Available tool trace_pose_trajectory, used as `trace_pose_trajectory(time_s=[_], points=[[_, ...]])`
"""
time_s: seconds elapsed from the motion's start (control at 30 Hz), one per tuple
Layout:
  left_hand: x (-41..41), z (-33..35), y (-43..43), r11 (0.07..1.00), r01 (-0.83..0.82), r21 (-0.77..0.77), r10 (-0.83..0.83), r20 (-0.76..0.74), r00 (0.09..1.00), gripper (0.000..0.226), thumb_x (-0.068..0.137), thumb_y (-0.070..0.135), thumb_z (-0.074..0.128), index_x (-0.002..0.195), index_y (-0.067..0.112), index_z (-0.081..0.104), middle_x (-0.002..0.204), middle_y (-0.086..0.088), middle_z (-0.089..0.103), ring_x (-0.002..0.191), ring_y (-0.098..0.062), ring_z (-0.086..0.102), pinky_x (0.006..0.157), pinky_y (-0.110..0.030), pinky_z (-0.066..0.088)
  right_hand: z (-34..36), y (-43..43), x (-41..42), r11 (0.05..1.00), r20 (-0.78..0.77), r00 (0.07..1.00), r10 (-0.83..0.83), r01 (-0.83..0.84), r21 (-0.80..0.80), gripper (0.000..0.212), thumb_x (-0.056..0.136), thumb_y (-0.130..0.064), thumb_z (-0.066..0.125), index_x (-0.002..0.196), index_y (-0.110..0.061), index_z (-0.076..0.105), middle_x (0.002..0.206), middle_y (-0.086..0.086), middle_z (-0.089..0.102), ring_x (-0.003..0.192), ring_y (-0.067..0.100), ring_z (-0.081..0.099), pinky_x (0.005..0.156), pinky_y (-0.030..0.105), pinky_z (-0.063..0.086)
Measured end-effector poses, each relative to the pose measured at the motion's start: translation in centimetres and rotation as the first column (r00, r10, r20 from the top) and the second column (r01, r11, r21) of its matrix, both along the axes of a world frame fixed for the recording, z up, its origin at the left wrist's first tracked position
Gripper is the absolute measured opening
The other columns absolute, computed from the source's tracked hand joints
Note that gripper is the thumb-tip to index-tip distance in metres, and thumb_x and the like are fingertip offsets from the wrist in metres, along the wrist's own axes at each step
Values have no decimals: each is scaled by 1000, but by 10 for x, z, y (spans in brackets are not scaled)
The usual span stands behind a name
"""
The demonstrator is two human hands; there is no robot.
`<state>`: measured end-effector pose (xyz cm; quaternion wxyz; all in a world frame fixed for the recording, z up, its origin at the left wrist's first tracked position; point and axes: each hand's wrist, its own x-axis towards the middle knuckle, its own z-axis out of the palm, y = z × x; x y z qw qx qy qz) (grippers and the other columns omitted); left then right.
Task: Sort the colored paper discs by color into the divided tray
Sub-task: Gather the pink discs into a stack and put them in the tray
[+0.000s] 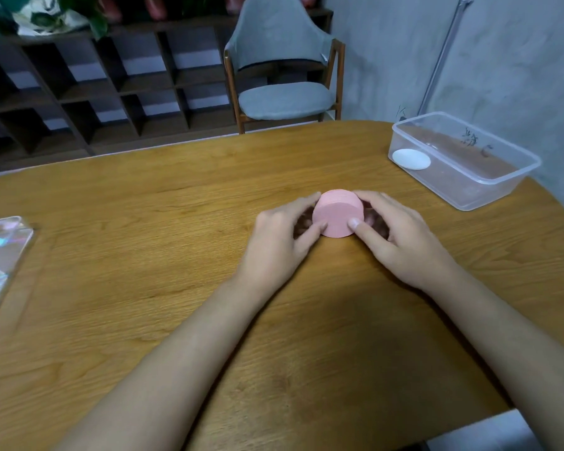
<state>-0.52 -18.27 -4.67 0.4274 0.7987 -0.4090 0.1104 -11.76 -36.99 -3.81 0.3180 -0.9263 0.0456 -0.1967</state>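
A thick stack of pink paper discs (336, 212) stands on the wooden table (144, 255) near its middle. My left hand (280, 236) grips the stack's left side with thumb and fingers curled round it. My right hand (398, 232) grips the right side the same way, its thumb on the stack's front edge. A clear plastic tray (489, 187) sits at the back right, and a stack of white discs (411, 159) lies in its left end. No divider shows in the tray.
A clear iridescent case (0, 265) lies at the table's left edge. A grey chair (284, 76) stands behind the table, dark shelving (95, 86) to its left. Bare wood surrounds the hands.
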Motion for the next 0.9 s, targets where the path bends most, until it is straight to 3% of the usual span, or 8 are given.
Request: trace_pose_trajectory(time_s=[0.07, 0.17, 0.33, 0.47, 0.53, 0.9], points=[[0, 3, 8, 998, 25, -52, -34, -173, 984, 29, 89, 20, 83, 117, 15, 77, 93, 4, 79, 82, -8, 72, 80, -14, 54, 0, 0, -3, 1000, 29, 1000, 0, 0, 13, 32, 101, -26, 64, 133, -28, 62, 97, -7, 61, 87, 10, 58, 69, 26, 46], [-6, 6, 19, 996, 33, -88, -55, -273, 960, 23, 87, 20, 85, 108, 15, 78, 86, 6, 77, 77, -8, 72, 77, -13, 54, 4, 8, -7, 993, 30, 1000, -4, 0, 119, 31, 98, -26, 69, 128, -31, 63, 93, -10, 65, 74, 6, 56, 64, 18, 43], [-16, 10, 63, 993, 22, -118, -63, -360, 931, 22, 85, 26, 86, 105, 23, 77, 84, 2, 76, 76, -19, 70, 76, -27, 60, 13, 39, -10, 964, -7, 996, 88, -83, 251, 27, 95, -32, 72, 120, -36, 63, 103, -9, 72, 77, 10, 58, 72, 35, 49], [-23, 25, 121, 994, -9, -111, -35, -393, 919, 24, 83, 23, 89, 102, 23, 75, 82, -3, 76, 68, -8, 62, 71, -22, 56, 24, 89, -4, 967, -44, 987, 156, -143, 213, 26, 96, -35, 70, 120, -39, 61, 98, -9, 70, 72, 7, 55, 63, 16, 43], [-26, 37, 153, 993, -47, -110, 2, -383, 924, 24, 82, 22, 89, 101, 23, 75, 82, -4, 76, 67, -8, 62, 71, -21, 56, 33, 117, 1, 959, -22, 983, 185, -175, 221, 26, 96, -33, 72, 120, -35, 63, 95, -6, 71, 69, 7, 54, 62, 13, 42], [-32, 73, 331, 950, -308, -44, 282, -293, 913, 24, 85, 27, 86, 106, 24, 74, 81, 0, 78, 74, -15, 71, 76, -26, 58, 55, 282, 50, 909, 48, 933, 356, -357, 215, 21, 90, -36, 76, 109, -33, 69, 88, -8, 77, 72, 18, 60, 76, 30, 51]])
